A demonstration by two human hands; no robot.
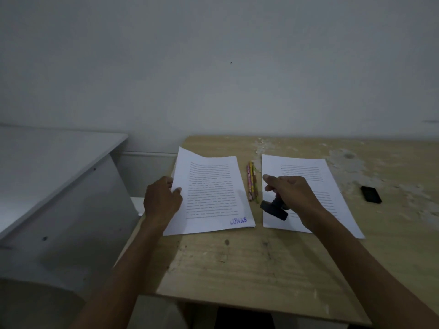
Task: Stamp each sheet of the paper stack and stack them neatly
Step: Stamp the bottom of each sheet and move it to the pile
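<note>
Right grip (288,193) clenches the black rubber stamp (274,208) above the unstamped white printed sheet (308,195); left grip (162,198) pinches the blue-stamped sheet (211,193) beside it. Next: press down squarely.

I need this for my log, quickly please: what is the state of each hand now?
Left hand: pinches the left edge of the stamped sheet.
Right hand: grips the black stamp above the right sheet.
</note>
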